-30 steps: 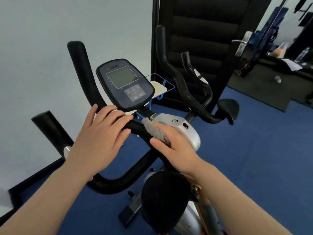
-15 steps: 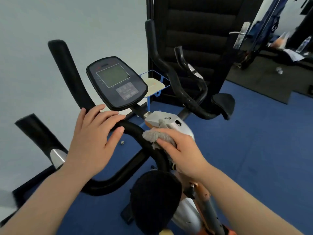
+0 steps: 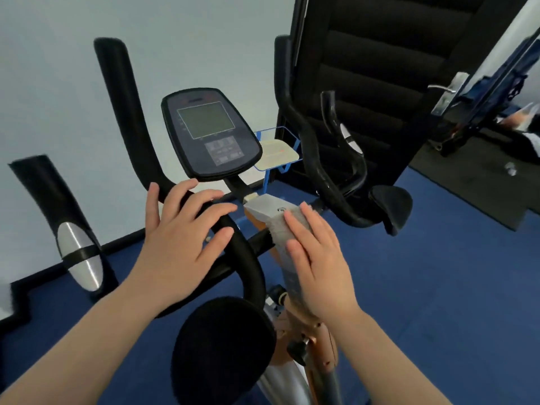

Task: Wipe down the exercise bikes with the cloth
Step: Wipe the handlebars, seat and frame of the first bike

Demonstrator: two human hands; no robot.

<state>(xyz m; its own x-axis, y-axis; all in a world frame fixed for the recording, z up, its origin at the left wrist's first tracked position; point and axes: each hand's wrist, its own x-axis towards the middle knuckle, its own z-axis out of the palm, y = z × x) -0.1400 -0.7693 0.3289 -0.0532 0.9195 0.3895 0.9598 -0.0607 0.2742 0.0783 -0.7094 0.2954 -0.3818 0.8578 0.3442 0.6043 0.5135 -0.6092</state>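
Note:
The exercise bike stands right under me, with a black handlebar [image 3: 128, 112], a dark console [image 3: 211, 133] and a black saddle [image 3: 222, 352]. My left hand [image 3: 181, 244] rests flat on the curved handlebar just below the console, fingers spread and straight. My right hand [image 3: 318, 264] presses a grey fuzzy cloth [image 3: 285, 232] against the silver and orange frame cover [image 3: 264, 209] below the console. Its fingers lie straight over the cloth, which hangs down along the frame.
A second black bike handlebar [image 3: 306, 135] and saddle [image 3: 391, 203] stand to the right, in front of a black door [image 3: 380, 68] with a metal handle [image 3: 447, 92]. A blue wire rack [image 3: 277, 154] sits behind the console. White wall at left, blue floor around.
My right hand has slid the cloth off the handlebar stem onto the silver frame cover, now lying flat along it. The view has tilted, bringing the bike more upright in frame. My left hand stays.

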